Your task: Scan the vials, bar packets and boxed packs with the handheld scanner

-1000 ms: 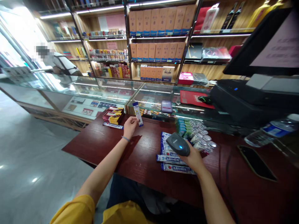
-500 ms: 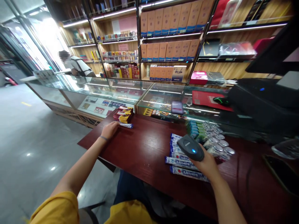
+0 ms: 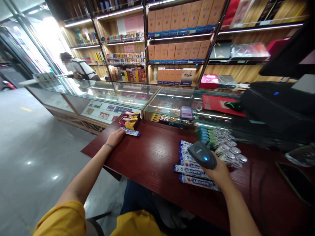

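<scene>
My left hand (image 3: 115, 137) rests at the left part of the table with its fingers closed over the near end of a blue-and-white stick packet (image 3: 132, 132). That packet lies just in front of a stack of red and yellow packs (image 3: 129, 121). Over on the right, my right hand (image 3: 221, 172) grips a dark barcode scanner (image 3: 201, 154) with a blue light lit on it. Beneath the scanner, a row of similar blue-and-white stick packets (image 3: 193, 170) lies on the wooden table (image 3: 152, 154), partly covered by the scanner and hand.
Rows of silver-topped items (image 3: 232, 150) and green packs (image 3: 211, 137) stand behind the right hand. A phone (image 3: 295, 182) lies at the right edge. Behind runs a glass display counter (image 3: 118, 95) with a red mat (image 3: 214, 103). Another person (image 3: 82, 69) leans over it farther left.
The packet at my left hand has turned, so its printed broad side now faces up. The scanner in my right hand has shifted very slightly to the right.
</scene>
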Motion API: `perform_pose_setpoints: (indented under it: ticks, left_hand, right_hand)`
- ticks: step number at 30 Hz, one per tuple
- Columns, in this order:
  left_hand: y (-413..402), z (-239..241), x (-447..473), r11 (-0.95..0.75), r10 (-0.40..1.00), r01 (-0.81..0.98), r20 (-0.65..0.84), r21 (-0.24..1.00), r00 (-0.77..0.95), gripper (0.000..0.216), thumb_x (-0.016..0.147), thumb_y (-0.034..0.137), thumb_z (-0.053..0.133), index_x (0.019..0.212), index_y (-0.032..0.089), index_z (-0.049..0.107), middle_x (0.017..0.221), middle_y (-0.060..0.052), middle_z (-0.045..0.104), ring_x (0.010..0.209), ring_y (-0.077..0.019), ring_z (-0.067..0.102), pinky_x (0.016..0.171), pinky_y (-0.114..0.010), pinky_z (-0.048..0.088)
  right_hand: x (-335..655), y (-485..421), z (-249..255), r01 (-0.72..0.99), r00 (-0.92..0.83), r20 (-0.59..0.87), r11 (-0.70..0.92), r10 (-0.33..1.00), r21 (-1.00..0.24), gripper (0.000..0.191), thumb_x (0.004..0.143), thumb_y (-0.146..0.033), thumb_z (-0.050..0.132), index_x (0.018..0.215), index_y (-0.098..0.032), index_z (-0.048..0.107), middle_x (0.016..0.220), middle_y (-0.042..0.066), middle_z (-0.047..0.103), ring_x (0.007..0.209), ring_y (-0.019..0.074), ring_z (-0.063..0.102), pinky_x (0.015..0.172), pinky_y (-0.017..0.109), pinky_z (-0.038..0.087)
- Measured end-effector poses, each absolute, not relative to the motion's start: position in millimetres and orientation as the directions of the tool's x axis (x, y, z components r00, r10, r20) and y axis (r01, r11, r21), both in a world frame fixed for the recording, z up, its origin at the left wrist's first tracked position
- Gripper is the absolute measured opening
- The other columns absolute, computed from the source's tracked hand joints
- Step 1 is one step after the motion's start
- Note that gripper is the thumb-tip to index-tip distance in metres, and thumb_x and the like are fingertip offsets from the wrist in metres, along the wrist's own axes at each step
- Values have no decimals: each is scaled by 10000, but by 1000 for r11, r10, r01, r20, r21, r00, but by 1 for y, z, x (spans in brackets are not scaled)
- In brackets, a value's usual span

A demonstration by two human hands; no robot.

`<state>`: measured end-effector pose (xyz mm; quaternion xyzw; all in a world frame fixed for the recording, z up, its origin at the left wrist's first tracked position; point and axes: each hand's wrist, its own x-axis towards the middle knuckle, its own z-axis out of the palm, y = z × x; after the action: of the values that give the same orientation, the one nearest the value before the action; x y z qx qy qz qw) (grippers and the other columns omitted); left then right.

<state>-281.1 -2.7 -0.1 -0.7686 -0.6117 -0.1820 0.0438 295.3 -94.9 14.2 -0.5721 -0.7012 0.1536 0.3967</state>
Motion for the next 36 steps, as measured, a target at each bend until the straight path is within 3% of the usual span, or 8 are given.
perform_pose_setpoints:
  ticks: [8,15,25,36]
  left_hand:
    - [-5,3,-281,-257,933,949,302,181,195,311,966,281,464,1082,250,751,1233,-105,738,1072,-248,711,960,-346,546]
    - [-2,1,-282,-241,925,958,335,157,178,297,987,318,457,1059,239,734,1145,-112,746,1006,-244,713,900,-329,544]
    - [8,4,-282,-252,923,957,333,146,192,296,976,289,454,1130,244,703,1123,-103,723,983,-230,696,868,-307,532]
    - [2,1,-276,-330,904,932,334,150,266,327,993,326,412,1102,240,707,1225,-106,701,1089,-248,673,1005,-372,526]
  right_hand:
    - [295,-96,20,668,-23,376,295,926,-683,542,789,-377,671,1303,-210,626,966,89,807,893,325,774,787,401,599]
    - [294,-95,24,642,-21,383,306,923,-703,494,780,-403,700,1236,-219,658,902,55,806,851,278,775,749,319,590]
    - [297,-93,18,638,-17,390,311,921,-705,527,767,-385,696,1262,-213,647,917,55,800,846,271,766,772,329,583]
    - [305,-90,21,599,43,387,286,921,-748,567,722,-369,752,1251,-195,651,1000,78,806,899,270,763,805,355,608]
